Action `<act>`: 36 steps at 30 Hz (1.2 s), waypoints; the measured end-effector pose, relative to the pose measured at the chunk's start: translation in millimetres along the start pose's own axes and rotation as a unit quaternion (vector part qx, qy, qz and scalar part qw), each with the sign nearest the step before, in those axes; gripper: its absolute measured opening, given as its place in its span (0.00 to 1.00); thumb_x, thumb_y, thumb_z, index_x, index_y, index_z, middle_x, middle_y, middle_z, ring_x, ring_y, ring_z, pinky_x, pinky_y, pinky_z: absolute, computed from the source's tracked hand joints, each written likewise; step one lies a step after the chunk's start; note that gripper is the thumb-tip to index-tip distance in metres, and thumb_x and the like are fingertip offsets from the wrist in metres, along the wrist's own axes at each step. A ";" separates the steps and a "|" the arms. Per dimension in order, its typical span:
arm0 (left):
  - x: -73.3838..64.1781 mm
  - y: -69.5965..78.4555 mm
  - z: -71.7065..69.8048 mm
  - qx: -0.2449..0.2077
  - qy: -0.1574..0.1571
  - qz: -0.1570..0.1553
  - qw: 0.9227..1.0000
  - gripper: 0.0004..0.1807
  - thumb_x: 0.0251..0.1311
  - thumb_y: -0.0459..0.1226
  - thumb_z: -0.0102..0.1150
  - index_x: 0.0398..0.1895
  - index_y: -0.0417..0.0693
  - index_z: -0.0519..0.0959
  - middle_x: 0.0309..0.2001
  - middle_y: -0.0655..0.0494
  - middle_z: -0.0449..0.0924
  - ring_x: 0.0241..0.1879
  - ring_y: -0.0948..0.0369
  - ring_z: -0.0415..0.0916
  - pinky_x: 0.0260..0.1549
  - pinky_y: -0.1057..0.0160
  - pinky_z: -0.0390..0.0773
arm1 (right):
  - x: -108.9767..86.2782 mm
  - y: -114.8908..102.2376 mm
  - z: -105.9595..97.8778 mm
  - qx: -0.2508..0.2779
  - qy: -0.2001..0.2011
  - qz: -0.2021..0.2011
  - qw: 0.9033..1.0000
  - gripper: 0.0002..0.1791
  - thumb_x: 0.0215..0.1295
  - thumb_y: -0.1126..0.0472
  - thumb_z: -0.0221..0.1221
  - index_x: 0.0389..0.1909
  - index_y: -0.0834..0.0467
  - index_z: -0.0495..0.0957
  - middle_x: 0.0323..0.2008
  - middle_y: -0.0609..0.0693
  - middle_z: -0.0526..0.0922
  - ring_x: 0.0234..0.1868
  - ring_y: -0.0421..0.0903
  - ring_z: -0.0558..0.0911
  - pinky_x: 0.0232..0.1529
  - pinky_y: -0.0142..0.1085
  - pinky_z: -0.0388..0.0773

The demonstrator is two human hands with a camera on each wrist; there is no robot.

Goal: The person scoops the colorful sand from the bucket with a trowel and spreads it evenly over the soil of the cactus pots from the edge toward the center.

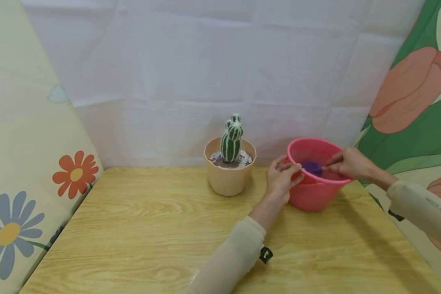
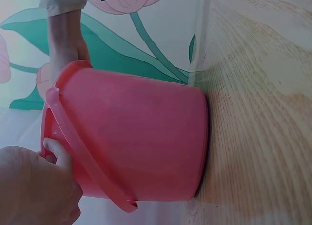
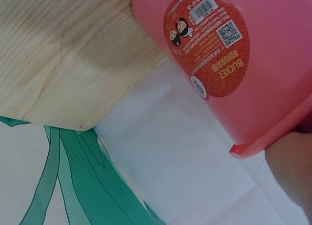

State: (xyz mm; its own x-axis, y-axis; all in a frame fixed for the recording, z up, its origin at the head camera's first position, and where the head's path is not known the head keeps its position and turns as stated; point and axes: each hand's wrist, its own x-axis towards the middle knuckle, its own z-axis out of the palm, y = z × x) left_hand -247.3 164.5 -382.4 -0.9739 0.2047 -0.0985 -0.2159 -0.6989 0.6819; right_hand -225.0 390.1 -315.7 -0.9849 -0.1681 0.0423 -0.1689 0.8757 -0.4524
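A pink plastic bucket (image 1: 317, 196) stands on the table at the right, its handle (image 2: 87, 154) hanging down along the side in the left wrist view. My left hand (image 1: 279, 179) grips the bucket's near-left rim, thumb on one side and fingers on the other. Over the bucket's right rim reaches my right hand (image 1: 349, 163), its fingers curled round the end of a purple scoop-shaped tool (image 1: 311, 168). The tool's rounded part lies low inside the bucket; its grip is mostly hidden by the fingers. An orange label (image 3: 207, 44) shows on the bucket's side.
Left of the bucket stands a peach pot (image 1: 228, 181) with a green knitted cactus (image 1: 230, 145) in it. A white cloth (image 1: 191, 73) hangs behind the wooden table (image 1: 139, 232). Flower-patterned panels (image 1: 400, 98) flank both sides.
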 end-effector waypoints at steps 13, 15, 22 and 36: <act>-0.9 -0.3 -0.3 0.004 0.000 0.002 1.000 0.25 0.52 0.18 0.69 0.54 0.40 0.77 0.39 0.46 0.77 0.34 0.54 0.82 0.37 0.53 0.89 | -3.7 -0.4 1.3 -0.012 0.009 -0.034 0.999 0.14 0.68 0.59 0.68 0.46 0.66 0.87 0.29 0.51 0.88 0.19 0.41 0.79 0.18 0.32 0.78; -0.5 -0.3 -1.0 0.002 -0.001 0.002 1.000 0.25 0.52 0.18 0.70 0.54 0.40 0.78 0.39 0.46 0.77 0.34 0.55 0.82 0.37 0.53 0.89 | -4.9 -1.1 0.9 -0.013 0.010 -0.035 0.999 0.13 0.68 0.59 0.67 0.46 0.65 0.88 0.29 0.51 0.88 0.19 0.42 0.79 0.18 0.32 0.78; 0.7 -0.1 -3.5 -0.001 -0.006 0.001 1.000 0.25 0.52 0.19 0.70 0.54 0.40 0.78 0.39 0.47 0.77 0.35 0.55 0.83 0.37 0.53 0.89 | -8.7 -2.1 -1.4 0.001 0.003 -0.021 1.000 0.12 0.68 0.60 0.67 0.47 0.63 0.88 0.33 0.52 0.89 0.22 0.44 0.82 0.20 0.34 0.81; 1.8 0.6 -2.7 -0.007 -0.010 0.003 1.000 0.25 0.53 0.18 0.69 0.54 0.38 0.77 0.36 0.49 0.77 0.33 0.56 0.83 0.37 0.53 0.89 | -22.3 -12.8 -14.4 -0.004 -0.011 -0.044 0.999 0.10 0.69 0.56 0.67 0.46 0.54 0.90 0.37 0.45 0.89 0.32 0.43 0.83 0.27 0.34 0.82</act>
State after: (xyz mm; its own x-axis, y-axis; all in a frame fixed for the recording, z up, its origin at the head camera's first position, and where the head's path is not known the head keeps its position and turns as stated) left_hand -249.3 162.6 -384.1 -0.9738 0.2132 -0.0793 -0.2102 -0.7101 0.6720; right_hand -201.4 389.2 -298.1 -0.9653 -0.2537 0.0627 -0.2549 0.8612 -0.4398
